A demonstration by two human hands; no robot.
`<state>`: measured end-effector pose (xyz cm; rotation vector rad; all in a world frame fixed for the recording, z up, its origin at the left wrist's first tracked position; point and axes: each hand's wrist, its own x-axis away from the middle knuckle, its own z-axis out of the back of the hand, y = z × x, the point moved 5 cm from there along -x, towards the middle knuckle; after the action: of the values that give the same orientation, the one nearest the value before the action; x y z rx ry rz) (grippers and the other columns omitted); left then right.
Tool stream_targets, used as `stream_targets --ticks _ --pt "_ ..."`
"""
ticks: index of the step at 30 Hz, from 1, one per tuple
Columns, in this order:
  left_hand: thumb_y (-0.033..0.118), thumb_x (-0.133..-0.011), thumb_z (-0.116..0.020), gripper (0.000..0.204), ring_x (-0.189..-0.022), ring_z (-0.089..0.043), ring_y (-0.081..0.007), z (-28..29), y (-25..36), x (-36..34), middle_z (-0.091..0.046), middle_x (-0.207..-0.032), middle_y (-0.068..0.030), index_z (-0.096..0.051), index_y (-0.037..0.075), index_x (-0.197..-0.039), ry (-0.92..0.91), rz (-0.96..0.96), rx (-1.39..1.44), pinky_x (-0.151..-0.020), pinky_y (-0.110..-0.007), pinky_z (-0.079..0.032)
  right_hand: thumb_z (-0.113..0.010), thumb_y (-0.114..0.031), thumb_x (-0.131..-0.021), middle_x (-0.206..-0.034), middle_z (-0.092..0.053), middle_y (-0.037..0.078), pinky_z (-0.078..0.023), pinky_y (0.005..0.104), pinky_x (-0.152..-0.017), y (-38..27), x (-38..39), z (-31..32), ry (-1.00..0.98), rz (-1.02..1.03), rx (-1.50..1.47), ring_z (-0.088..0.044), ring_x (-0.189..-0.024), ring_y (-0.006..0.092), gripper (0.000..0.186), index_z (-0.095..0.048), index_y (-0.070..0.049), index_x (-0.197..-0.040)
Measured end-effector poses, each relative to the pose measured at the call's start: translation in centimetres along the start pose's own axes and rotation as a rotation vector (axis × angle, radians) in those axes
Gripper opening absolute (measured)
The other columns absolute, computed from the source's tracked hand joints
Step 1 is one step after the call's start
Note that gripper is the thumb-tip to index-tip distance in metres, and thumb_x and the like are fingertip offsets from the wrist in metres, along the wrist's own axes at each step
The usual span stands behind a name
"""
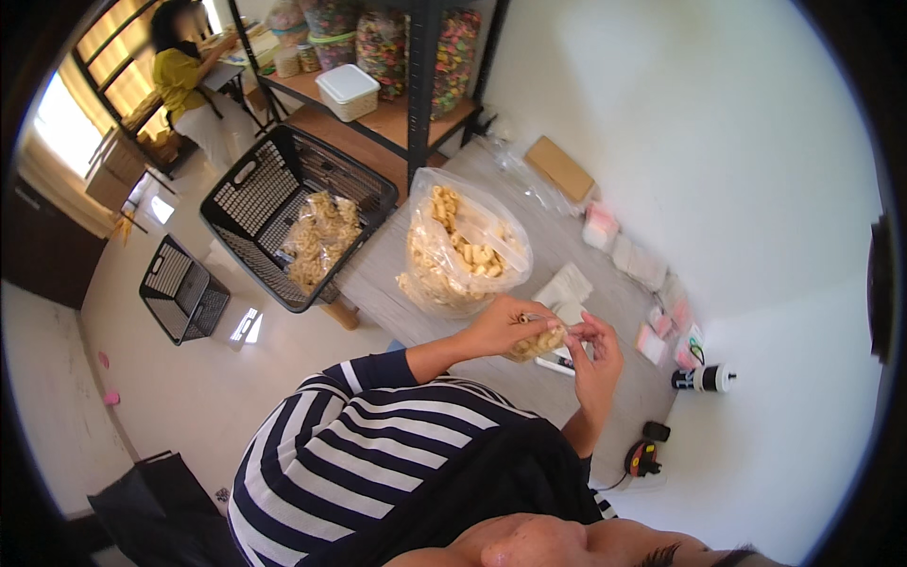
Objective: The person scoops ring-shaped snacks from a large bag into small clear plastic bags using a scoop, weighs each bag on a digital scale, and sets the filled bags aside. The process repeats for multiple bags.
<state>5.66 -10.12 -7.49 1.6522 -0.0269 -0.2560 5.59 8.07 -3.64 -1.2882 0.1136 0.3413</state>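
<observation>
Over the near part of the table, both my hands are closed on a small clear bag of snacks (531, 347) with pale, curled pieces inside. My left hand (503, 326) grips its upper part from the left. The fingers of my right hand (595, 354) pinch at the bag's edge on the other side. Just beyond them stands a large clear plastic bag (515, 248), its mouth wide, full of light-brown snack pieces (477, 257). Partly hidden under my hands is a white flat object (557, 363) with a dark panel. White plastic sheets (567, 285) lie behind it.
Left of the table, a black crate (269, 260) holds several filled snack bags (321, 236). A smaller black crate (189, 293) sits on the floor. Along the wall are packets (638, 262), a tumbler (704, 378) and a tape roll (642, 459). Behind, a shelf (420, 94); a person (184, 85) works far left.
</observation>
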Motion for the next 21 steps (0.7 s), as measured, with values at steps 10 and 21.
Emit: stream_targets --ticks 10,21 --pt "0.014 -0.091 -0.073 0.016 -0.09 -0.064 -0.0082 0.0 -1.2 -0.5 -0.071 -0.102 -0.0043 -0.072 0.001 -0.101 -0.022 0.086 0.071 -0.077 -0.025 -0.051 -0.07 -0.002 -0.089 -0.089 -0.067 0.005 -0.049 0.0278 -0.079 1.8 -0.7 -0.8 -0.048 -0.069 -0.018 -0.06 -0.083 0.0125 0.028 -0.063 -0.002 -0.116" --pt "0.016 -0.095 -0.07 0.017 -0.079 -0.06 -0.0057 -1.1 -2.9 -1.1 -0.069 -0.086 -0.0013 -0.071 0.0 -0.099 -0.074 0.217 0.12 -0.071 -0.022 -0.049 -0.069 0.0 -0.09 -0.092 -0.067 0.005 -0.049 0.0283 -0.079 2.3 -0.1 -0.6 -0.071 -0.168 -0.059 -0.061 -0.085 0.0125 0.039 -0.057 -0.003 -0.127"
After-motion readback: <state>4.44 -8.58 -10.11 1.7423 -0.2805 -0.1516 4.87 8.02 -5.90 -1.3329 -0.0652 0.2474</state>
